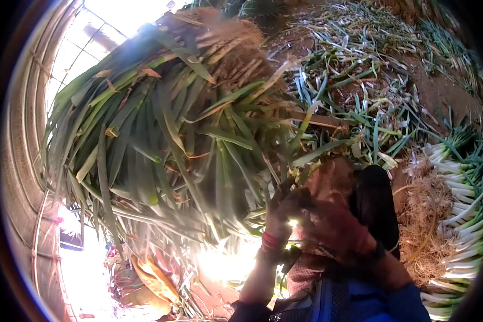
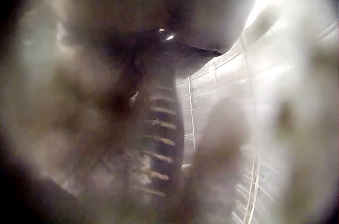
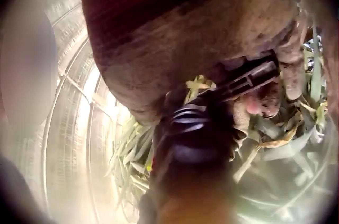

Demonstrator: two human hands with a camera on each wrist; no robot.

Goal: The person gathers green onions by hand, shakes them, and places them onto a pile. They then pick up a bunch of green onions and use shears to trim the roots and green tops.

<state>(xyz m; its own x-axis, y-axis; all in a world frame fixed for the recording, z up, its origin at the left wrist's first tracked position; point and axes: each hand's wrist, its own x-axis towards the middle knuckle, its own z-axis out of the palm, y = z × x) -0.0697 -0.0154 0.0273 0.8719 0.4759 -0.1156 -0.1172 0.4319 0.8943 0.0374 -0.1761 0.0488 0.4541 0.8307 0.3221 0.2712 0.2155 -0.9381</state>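
Note:
In the head view, my left hand (image 1: 285, 206), a red band at its wrist, is raised beside the lower right of a large heap of long green-leaved onions (image 1: 161, 129). Close to its right is my right hand (image 1: 335, 222) in a soiled reddish glove; whether the two touch is unclear. The right wrist view has this gloved hand (image 3: 185, 49) large, its fingers curled round a dark tool (image 3: 251, 80) beside a dark ribbed piece (image 3: 190, 123). A similar ribbed piece (image 2: 161, 134) appears blurred in the left wrist view, where the left fingers' hold is hard to make out.
Loose leaves and trimmings (image 1: 359, 91) cover the brown ground beyond. Cleaned onions with white stems (image 1: 461, 214) lie in a row at the right, roots (image 1: 421, 231) inward. A curved, ribbed translucent wall (image 1: 24, 139) stands at the left, with bright glare low down.

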